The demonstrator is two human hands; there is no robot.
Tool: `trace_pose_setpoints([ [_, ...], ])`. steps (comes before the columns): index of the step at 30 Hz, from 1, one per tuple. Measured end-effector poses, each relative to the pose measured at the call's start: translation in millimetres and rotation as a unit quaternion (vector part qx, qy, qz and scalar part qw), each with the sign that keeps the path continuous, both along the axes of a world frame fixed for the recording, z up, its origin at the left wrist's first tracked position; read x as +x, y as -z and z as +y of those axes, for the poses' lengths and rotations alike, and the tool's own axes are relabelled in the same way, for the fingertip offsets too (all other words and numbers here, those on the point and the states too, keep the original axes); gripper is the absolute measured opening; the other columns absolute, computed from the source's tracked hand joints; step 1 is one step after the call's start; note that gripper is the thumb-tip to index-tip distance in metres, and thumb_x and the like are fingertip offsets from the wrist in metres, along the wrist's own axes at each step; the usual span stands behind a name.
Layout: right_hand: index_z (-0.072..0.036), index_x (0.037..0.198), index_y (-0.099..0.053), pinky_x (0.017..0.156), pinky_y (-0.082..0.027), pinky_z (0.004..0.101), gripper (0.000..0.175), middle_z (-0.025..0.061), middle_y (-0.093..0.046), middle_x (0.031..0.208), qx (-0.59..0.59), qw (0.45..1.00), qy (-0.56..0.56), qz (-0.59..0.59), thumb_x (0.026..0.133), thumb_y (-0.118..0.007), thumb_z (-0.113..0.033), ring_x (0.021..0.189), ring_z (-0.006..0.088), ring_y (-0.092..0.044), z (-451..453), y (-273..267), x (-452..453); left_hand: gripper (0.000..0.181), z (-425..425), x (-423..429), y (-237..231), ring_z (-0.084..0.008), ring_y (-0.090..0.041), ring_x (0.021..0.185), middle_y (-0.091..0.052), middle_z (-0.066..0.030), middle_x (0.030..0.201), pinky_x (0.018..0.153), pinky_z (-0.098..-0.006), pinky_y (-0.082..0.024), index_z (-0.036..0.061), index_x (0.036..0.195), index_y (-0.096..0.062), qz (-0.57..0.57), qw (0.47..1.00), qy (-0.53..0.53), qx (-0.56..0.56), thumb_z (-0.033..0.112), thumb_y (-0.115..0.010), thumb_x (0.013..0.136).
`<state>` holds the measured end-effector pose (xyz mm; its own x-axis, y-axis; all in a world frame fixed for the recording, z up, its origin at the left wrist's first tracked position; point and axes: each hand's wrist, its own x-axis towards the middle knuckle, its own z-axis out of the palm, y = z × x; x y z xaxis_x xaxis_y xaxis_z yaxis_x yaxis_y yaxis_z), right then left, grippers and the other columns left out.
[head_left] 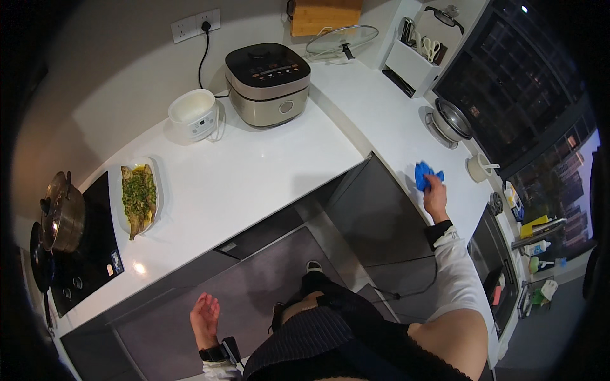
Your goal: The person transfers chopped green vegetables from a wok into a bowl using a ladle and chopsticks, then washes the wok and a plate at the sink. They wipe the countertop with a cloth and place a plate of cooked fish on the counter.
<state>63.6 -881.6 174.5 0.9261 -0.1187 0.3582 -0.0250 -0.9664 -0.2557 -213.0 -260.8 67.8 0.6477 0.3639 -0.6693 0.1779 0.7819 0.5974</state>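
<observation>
My right hand [435,196] has its fingers on a crumpled blue cloth [424,175] at the white counter to the right. My left hand [205,318] is held over the floor in front of the cabinets, palm turned up and fingers a little bent, with nothing in it. On the counter at the left lies a white oval plate [160,209], bearing cooked fish topped with chopped green herbs [139,193]. Behind it stand a small white cooker [193,116] and a larger rice cooker [268,85] with its lid down.
A covered pot [63,214] stands on the black cooktop [93,247]. Along the window are a utensil holder [411,66], stacked metal bowls [450,121] and a white pot [479,167]. The sink [493,271] is at the right. A glass lid [342,39] leans near the back corner.
</observation>
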Motion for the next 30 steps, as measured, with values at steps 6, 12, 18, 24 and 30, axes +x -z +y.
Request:
trace_pose_setpoints([
  [6, -0.001, 0.124, -0.044, 0.099, -0.037, 0.0408, 0.052, 0.0266, -0.034, 0.135, -0.040, 0.953, -0.095, 0.285, 0.074, -0.054, -0.007, 0.121, 0.0407, -0.039, -37.9, 48.0, 55.6, 0.021, -33.2, 30.0, -6.7, -0.0206, -0.058, 0.087, -0.060, -0.0054, 0.092, 0.081, -0.0310, -0.048, 0.0037, 0.102, -0.057, -0.003, 1.000, 0.017, -0.016, 0.013, -0.057, 0.083],
  [12, 0.004, 0.130, -0.035, 0.106, -0.023, 0.0472, 0.057, 0.0298, -0.026, 0.137, -0.083, 0.913, -0.273, 0.290, 0.076, -0.051, -0.005, 0.130, 0.0417, -0.024, -12.1, 45.6, 181.9, 0.022, -91.9, 89.3, 9.6, -0.0256, -0.057, 0.080, -0.058, -0.0073, 0.090, 0.070, -0.0312, -0.049, 0.0030, 0.102, -0.055, -0.008, 0.999, -0.024, -0.044, 0.013, -0.053, 0.082],
  [18, 0.005, 0.132, -0.030, 0.105, -0.021, 0.0545, 0.057, 0.0296, -0.029, 0.136, -0.136, 0.912, -0.275, 0.271, 0.079, -0.049, -0.007, 0.132, 0.0402, -0.020, -8.2, 53.3, 329.6, 0.017, -149.3, 139.0, 5.4, -0.0250, -0.057, 0.080, -0.059, -0.0082, 0.090, 0.070, -0.0325, -0.049, 0.0020, 0.098, -0.058, 0.022, 0.998, -0.008, -0.055, 0.012, -0.053, 0.086],
  [24, 0.005, 0.121, -0.042, 0.098, -0.035, 0.0479, 0.046, 0.0294, -0.046, 0.121, -0.135, 0.934, -0.280, 0.178, 0.078, -0.048, -0.008, 0.118, 0.0446, -0.039, -76.4, 90.2, 407.3, 0.029, -177.0, 139.6, -15.0, -0.0279, -0.058, 0.080, -0.058, -0.0103, 0.091, 0.067, -0.0345, -0.048, -0.0014, 0.109, -0.052, -0.021, 1.000, -0.018, 0.003, 0.012, -0.054, 0.083],
  [30, 0.000, 0.083, -0.058, 0.072, -0.048, 0.0437, 0.018, 0.0192, -0.062, 0.084, -0.102, 0.982, -0.046, 0.152, 0.076, -0.057, -0.017, 0.083, 0.0363, -0.059, -222.1, 128.1, 370.7, 0.031, -182.4, 107.4, -31.8, -0.0275, -0.059, 0.081, -0.057, -0.0118, 0.094, 0.069, -0.0338, -0.050, -0.0036, 0.113, -0.050, 0.003, 0.994, -0.106, 0.014, 0.010, -0.052, 0.085],
])
